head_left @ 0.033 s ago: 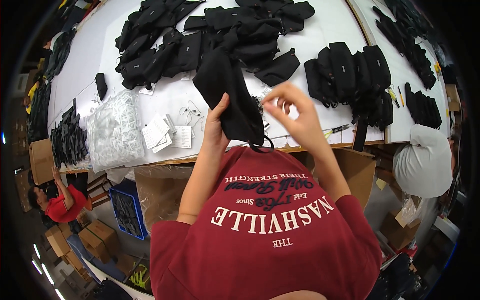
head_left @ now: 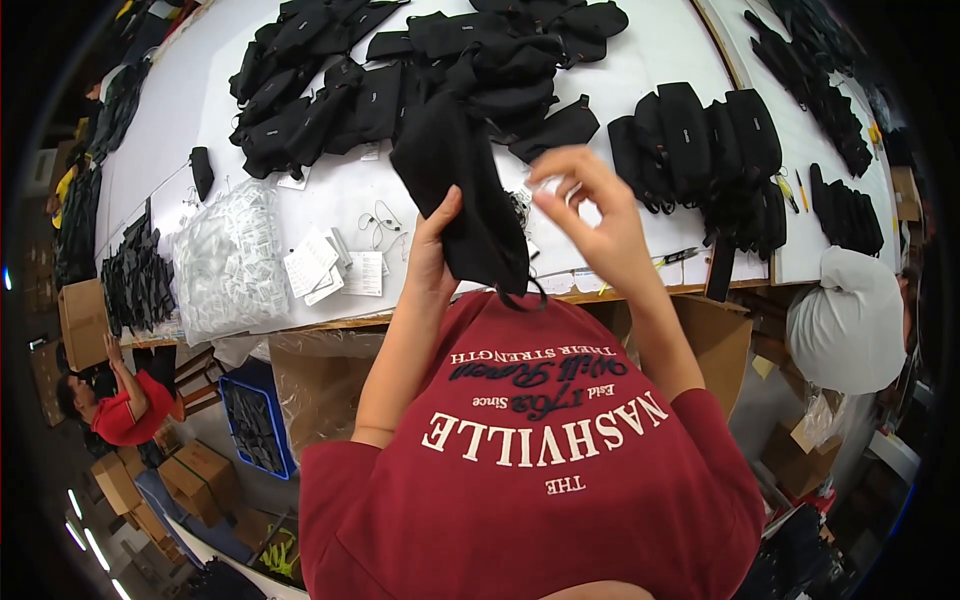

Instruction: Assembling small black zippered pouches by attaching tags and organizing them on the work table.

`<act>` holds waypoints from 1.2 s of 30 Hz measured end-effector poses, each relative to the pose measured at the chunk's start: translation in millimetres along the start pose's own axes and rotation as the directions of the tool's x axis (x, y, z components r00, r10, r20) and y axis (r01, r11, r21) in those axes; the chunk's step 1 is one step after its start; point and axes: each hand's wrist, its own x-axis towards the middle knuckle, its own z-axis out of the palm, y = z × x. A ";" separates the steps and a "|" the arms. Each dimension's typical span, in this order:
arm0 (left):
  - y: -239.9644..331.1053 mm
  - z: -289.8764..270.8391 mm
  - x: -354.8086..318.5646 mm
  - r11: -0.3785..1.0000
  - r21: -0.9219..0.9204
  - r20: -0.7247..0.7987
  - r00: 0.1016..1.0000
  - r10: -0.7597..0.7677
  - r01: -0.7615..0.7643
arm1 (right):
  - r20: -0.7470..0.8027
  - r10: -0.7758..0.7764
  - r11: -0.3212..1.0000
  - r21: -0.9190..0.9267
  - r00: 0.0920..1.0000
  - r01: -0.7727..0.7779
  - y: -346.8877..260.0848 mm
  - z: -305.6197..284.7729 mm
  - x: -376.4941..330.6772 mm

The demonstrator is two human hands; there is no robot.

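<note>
My left hand [head_left: 433, 245] grips a black fabric pouch [head_left: 455, 185] by its side, thumb across the front, holding it upright at the table's near edge. A thin black loop [head_left: 530, 295] hangs from the pouch's lower end. To the right of the pouch, apart from it, my right hand [head_left: 595, 215] is raised with fingers curled and thumb and index tips close together. Motion blurs those tips, and anything pinched there is too small to make out. Behind the pouch lies a small heap of fine dark and pale bits [head_left: 521, 205], partly hidden.
Heaped black pouches [head_left: 470, 75] cover the white table's far side; more stand in a group [head_left: 685, 140] at right. A clear bag of white tags [head_left: 235, 260], loose cards [head_left: 320, 265] and thin cords [head_left: 380, 225] lie left. Snips [head_left: 678, 257] rest near the edge. Another person [head_left: 130, 400] is far left.
My right hand has shifted slightly up and right, away from the pouch. The pouch has tilted a little to the right in my left hand.
</note>
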 end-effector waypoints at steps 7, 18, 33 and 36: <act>-11.6 14.7 -31.7 0.965 0.143 0.013 0.975 -0.223 0.219 | 0.000 -0.005 0.999 -0.042 1.000 0.005 -1.5 2.7 19.8; -8.1 -6.0 0.1 0.951 0.309 0.253 0.964 -0.083 0.001 | -0.014 -0.256 0.913 -0.333 0.967 0.237 1.1 3.7 2.2; 43.8 7.8 54.8 0.860 0.276 0.351 0.878 0.326 -0.430 | 0.302 -0.232 0.962 -0.069 0.925 0.264 -33.7 11.7 -23.5; 58.9 5.6 59.0 0.866 0.226 0.338 0.870 0.360 -0.446 | 0.286 -0.277 0.948 -0.074 0.918 0.309 -37.9 14.6 -30.2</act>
